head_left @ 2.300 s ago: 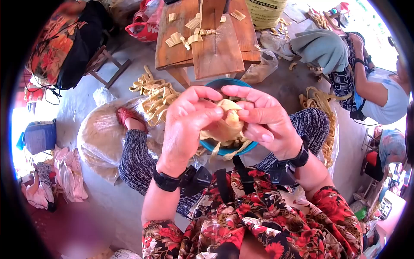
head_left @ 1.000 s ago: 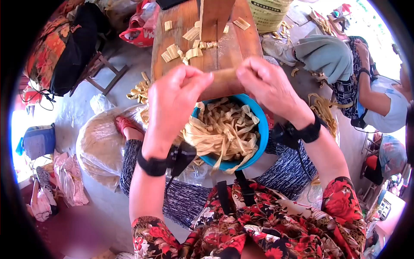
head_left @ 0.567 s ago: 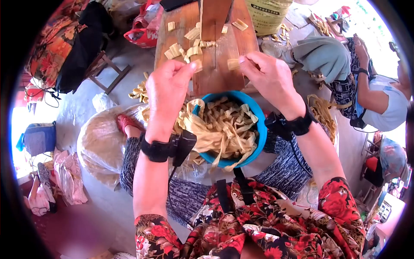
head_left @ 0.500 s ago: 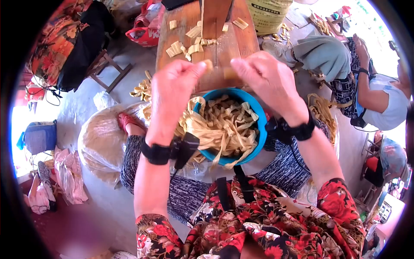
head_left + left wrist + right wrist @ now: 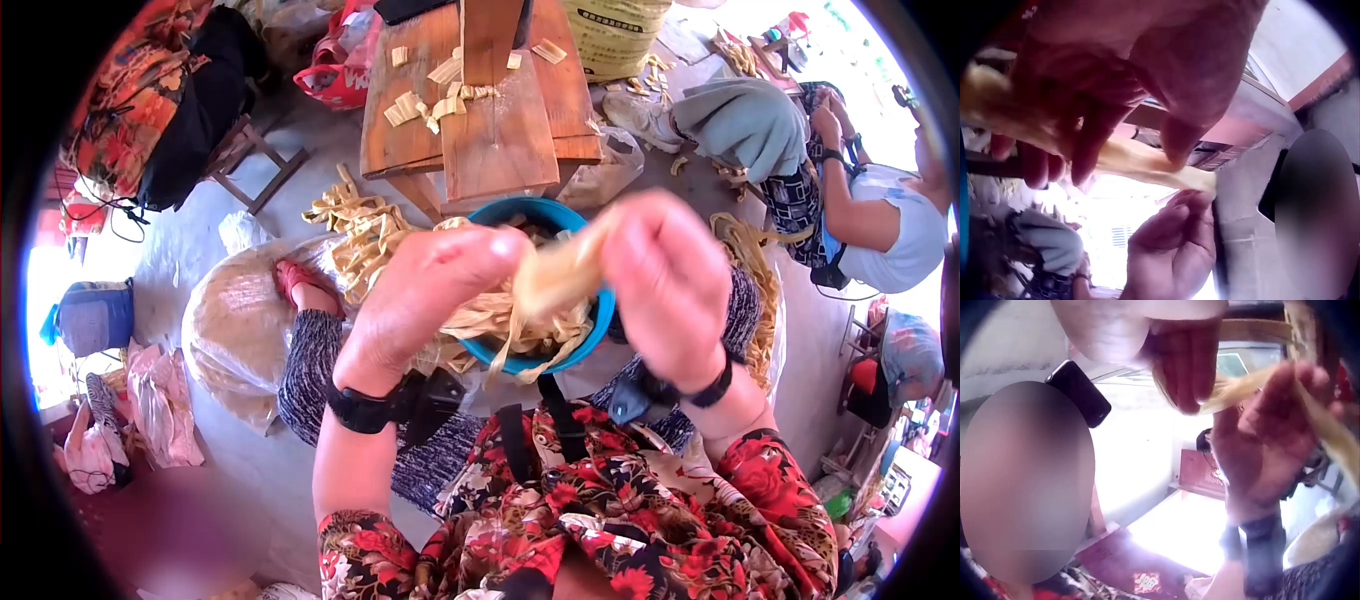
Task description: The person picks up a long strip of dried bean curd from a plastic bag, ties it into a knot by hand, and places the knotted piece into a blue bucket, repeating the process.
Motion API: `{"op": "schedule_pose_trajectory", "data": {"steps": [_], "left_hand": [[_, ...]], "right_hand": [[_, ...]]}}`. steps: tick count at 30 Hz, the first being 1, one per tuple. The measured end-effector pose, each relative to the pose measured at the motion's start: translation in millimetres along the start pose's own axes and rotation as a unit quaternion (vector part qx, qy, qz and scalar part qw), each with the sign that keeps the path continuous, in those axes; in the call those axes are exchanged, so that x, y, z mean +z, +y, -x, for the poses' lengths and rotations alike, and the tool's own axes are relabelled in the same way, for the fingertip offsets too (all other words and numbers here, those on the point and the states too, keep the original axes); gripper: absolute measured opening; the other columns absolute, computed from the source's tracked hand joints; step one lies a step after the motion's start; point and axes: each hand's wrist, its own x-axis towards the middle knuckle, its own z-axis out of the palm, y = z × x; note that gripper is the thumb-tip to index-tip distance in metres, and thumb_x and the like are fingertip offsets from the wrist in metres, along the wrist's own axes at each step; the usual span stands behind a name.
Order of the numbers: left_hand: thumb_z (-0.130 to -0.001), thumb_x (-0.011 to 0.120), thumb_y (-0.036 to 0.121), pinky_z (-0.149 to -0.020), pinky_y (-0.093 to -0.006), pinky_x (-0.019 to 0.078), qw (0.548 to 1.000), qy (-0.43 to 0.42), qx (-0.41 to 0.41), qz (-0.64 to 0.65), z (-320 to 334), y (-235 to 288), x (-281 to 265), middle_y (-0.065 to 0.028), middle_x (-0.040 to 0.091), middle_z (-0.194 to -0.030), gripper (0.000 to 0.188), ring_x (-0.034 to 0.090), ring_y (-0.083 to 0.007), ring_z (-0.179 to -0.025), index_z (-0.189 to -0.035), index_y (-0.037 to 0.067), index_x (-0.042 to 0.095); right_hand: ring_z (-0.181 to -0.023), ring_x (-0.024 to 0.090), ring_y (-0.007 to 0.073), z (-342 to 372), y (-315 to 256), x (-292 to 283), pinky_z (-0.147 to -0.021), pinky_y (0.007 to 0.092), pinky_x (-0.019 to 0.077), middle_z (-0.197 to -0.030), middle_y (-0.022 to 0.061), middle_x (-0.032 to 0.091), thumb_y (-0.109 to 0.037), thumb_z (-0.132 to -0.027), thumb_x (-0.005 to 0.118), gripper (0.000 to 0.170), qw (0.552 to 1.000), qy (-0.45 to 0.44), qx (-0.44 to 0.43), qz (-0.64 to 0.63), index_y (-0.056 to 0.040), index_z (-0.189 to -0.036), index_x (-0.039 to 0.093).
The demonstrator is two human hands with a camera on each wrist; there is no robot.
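Observation:
A pale yellow flexible strip (image 5: 560,275) runs between the two hands, blurred in the head view. My left hand (image 5: 440,285) pinches one end, and the strip passes across its fingers in the left wrist view. The right hand (image 5: 670,285), smeared by motion, grips the other end, its fingers curled over the strip in the right wrist view. Both hands are above a blue basin (image 5: 592,335) heaped with similar strips (image 5: 545,340). The strip's far end (image 5: 1341,447) trails past the left hand in the right wrist view.
A wooden bench (image 5: 410,145) with an inclined board and several cut pieces stands ahead. More strips (image 5: 365,235) lie to the left by a large plastic-wrapped bundle (image 5: 235,320). Another person (image 5: 860,210) sits at right. A woven sack (image 5: 615,40) is at the back.
Both hands have come back from over the bench toward the body and over the basin. The strip is now stretched between them, and the bench's front is visible again.

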Motion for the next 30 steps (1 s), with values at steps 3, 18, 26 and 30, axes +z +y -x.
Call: {"op": "schedule_pose_trajectory", "data": {"steps": [3,18,26,30], "left_hand": [[-0.081,0.057,0.007,-0.075,-0.0221,0.0432,0.996,0.038,0.061,-0.053,-1,-2,9,-0.0042,0.061,-0.093,0.015,0.054,-0.0083,-0.082,-0.091,-0.003,0.059],[-0.077,0.064,-0.001,-0.064,-0.0219,0.0483,0.982,0.166,0.078,0.031,3,-18,23,-0.0042,0.063,-0.080,0.012,0.058,-0.0076,-0.073,-0.088,-0.002,0.059],[-0.080,0.056,-0.001,-0.067,-0.0233,0.0489,0.977,0.130,0.055,0.158,8,-20,26,-0.0090,0.063,-0.087,0.022,0.061,-0.0120,-0.077,-0.101,-0.003,0.055],[-0.080,0.053,0.003,-0.068,-0.0246,0.0492,0.950,0.020,0.005,0.312,9,-24,21,-0.0125,0.063,-0.092,0.021,0.062,-0.0159,-0.078,-0.100,-0.003,0.054]], "right_hand": [[-0.062,0.056,0.0075,10,-9,3,-0.054,0.0217,0.0466,-0.075,0.0050,0.059,-0.011,-0.091,0.051,0.014,0.993,-0.066,0.037,0.088,0.0023,-0.088,0.055],[-0.064,0.049,0.0022,23,23,13,-0.052,0.0154,0.0405,-0.095,0.0039,0.055,-0.014,-0.084,0.063,0.038,0.962,0.009,0.236,-0.134,-0.0048,-0.116,0.044],[-0.041,0.038,0.0019,22,17,0,-0.038,0.0150,0.0282,-0.085,0.0043,0.060,0.000,-0.083,0.053,0.038,0.839,0.030,0.390,-0.378,0.0020,-0.119,0.043],[-0.042,0.036,0.0004,23,17,-2,-0.039,0.0142,0.0278,-0.086,0.0044,0.061,-0.003,-0.084,0.056,0.045,0.813,-0.048,0.356,-0.458,0.0008,-0.125,0.038]]}}
